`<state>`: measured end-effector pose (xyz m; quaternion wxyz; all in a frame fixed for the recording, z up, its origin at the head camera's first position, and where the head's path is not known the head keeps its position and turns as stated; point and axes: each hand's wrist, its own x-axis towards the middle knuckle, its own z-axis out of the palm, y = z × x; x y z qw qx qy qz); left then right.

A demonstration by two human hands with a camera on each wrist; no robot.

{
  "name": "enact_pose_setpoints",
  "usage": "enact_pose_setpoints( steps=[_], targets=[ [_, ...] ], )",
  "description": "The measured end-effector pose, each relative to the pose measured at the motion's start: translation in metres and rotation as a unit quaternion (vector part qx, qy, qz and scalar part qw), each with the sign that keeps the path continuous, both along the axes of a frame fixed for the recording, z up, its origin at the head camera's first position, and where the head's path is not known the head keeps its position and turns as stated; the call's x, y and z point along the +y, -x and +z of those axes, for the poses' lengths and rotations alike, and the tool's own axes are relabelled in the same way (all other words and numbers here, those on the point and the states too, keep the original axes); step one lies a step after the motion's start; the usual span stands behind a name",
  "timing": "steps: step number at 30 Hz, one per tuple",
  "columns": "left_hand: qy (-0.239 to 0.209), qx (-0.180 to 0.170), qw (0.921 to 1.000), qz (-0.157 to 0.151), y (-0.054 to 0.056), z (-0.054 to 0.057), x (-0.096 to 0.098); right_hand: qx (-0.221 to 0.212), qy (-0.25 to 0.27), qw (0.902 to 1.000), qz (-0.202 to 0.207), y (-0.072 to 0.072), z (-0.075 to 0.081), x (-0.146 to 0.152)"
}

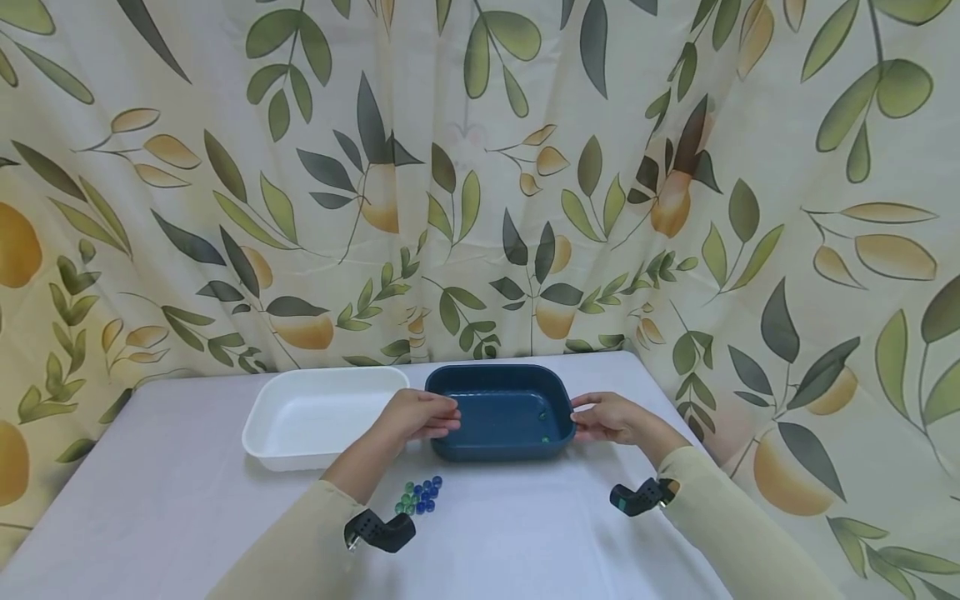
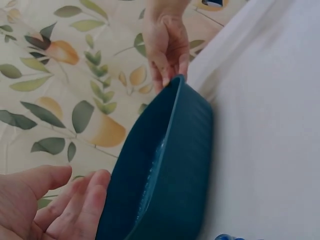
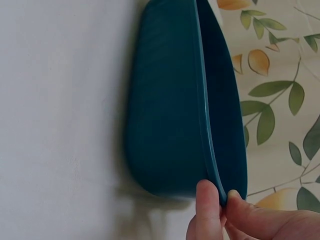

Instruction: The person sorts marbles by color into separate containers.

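A dark blue rectangular tub [image 1: 498, 452] stands on the table with a couple of green marbles [image 1: 543, 415] lying toward its right end. My right hand [image 1: 611, 418] pinches the tub's right rim between thumb and fingers, plainly seen in the right wrist view. At the opposite end, my left hand [image 1: 422, 415] is held with its fingers fairly straight and the thumb apart; they overlap the tub's left rim in the head view. Several green and blue marbles [image 1: 420, 494] lie grouped on the cloth in front of the tub, near my left wrist.
A white rectangular tub [image 1: 288, 461] sits to the left of the blue one, behind my left forearm. White cloth covers the table [image 1: 525, 533]. A leaf-and-fruit patterned curtain [image 1: 465, 275] hangs right behind the table's back edge and along its right side.
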<state>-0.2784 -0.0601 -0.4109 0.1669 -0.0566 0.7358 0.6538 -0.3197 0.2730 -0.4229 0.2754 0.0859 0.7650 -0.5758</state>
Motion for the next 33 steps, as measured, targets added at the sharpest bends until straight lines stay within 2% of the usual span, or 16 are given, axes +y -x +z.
enact_pose_setpoints(
  steps=[7, 11, 18, 28, 33],
  targets=[
    [0.015, 0.004, 0.9997, -0.017, -0.014, -0.001, -0.009, -0.004, 0.002, 0.9999, -0.012, 0.0, 0.001, -0.001],
    [0.032, -0.002, 0.9992, -0.022, -0.022, -0.004, -0.019, 0.0, -0.002, 1.0, -0.005, 0.0, 0.001, 0.0],
    [0.055, -0.004, 0.9983, -0.017, -0.039, -0.011, -0.039, 0.001, -0.006, 1.0, -0.008, 0.001, -0.002, -0.001],
    [0.062, -0.02, 0.9979, -0.006, -0.059, -0.028, -0.065, 0.003, -0.013, 0.9999, -0.008, 0.001, -0.004, -0.001],
    [0.059, -0.018, 0.998, -0.01, -0.062, -0.044, -0.073, 0.004, -0.016, 0.9998, -0.01, 0.001, -0.003, -0.001]
  ],
)
